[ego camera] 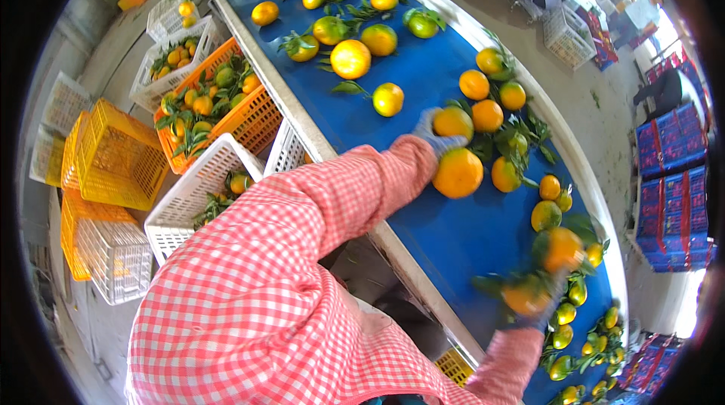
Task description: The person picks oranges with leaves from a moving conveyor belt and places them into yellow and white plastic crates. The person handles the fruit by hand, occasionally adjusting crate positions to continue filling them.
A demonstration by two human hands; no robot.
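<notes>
My left hand (433, 132), in a grey-blue glove, is curled around an orange mandarin (453, 123) over the blue conveyor belt (362, 136). A larger mandarin (457, 173) sits just below its fingers; whether that one is also gripped I cannot tell. My right hand (546, 311), gloved and blurred by motion, holds leafy mandarins, one orange fruit (563, 250) at its fingertips and another fruit (525, 296) against the palm. Green-yellow mandarins (563, 337) with leaves lie beside it along the belt's far side. Beyond my left hand, more loose mandarins (350, 59) are spread over the belt.
A pale metal rail (408, 260) edges the belt on my side, a white rim (572, 161) on the other. Beside me stand an orange crate (249, 121) and a white crate (187, 201) of mandarins, with yellow crates (122, 161) behind. Blue-and-red boxes (674, 212) are stacked across the aisle.
</notes>
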